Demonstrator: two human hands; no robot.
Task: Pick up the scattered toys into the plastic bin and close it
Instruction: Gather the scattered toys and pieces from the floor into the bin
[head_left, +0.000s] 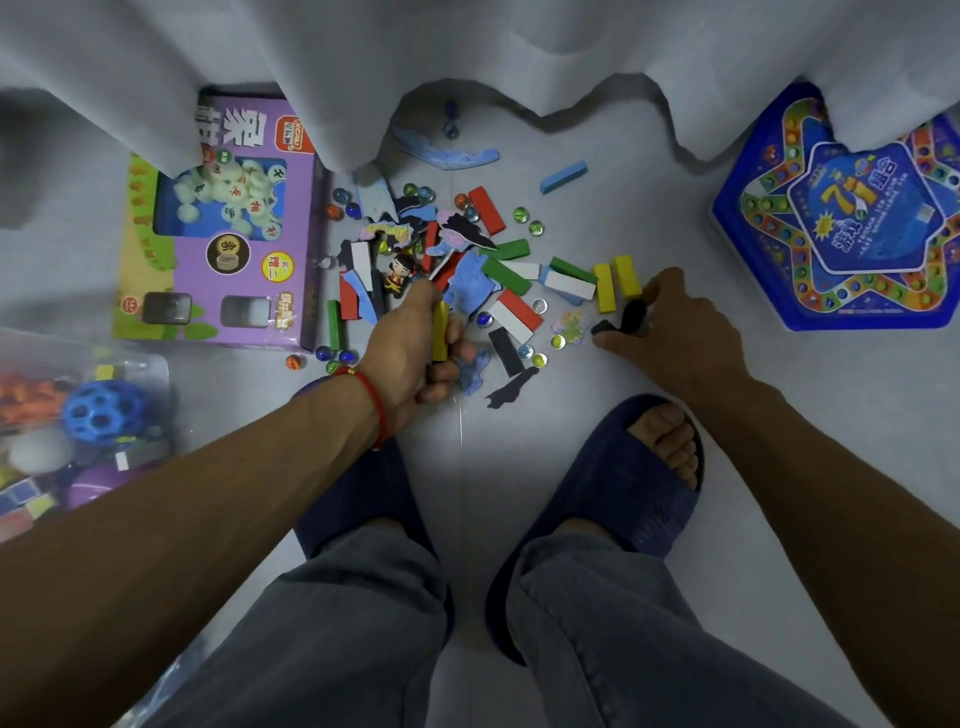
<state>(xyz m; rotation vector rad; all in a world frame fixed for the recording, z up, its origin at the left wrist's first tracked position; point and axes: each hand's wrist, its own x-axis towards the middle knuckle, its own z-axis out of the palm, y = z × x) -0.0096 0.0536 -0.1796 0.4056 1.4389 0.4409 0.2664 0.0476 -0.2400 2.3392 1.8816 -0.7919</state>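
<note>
1. While both hands are down among the toys, the step in hand looks like the gathering itself: the pile (457, 260) of blocks, marbles and flat cut-out pieces lies on the floor (649, 182) in the middle of the frame, just below the curtain (467, 41) hem, and most of it is not yet picked up.
2. The plastic bin (78, 415) stands at the left edge of the frame, open, already holding a blue ball with holes and other toys; no lid can be made out.
3. The purple game box (218, 228) in the upper left lies between the pile and the bin's far side, and the blue star-shaped board (841, 218) sits well apart at the right edge; both probably belong in the tidy-up too, though whether they fit the bin I cannot tell.
4. The left hand (410, 348), with a red cord at the wrist, is clenched round a yellow block (440, 332) at the pile's lower edge, and may hold more pieces beneath.
5. The right hand (670, 322) grasps a black block (631, 317) at the pile's right side, its fingers curled over it next to two yellow blocks (615, 280).
6. The next move, I judge, calls for carrying both handfuls leftward over the bin and letting go, without spilling.
7. The marbles (535, 228) are the likely nuisance: small, round, spread wide, two of them up under the curtain, and apt to roll when nudged.
8. The person's slippers (613, 493) stand close below the pile.
</note>
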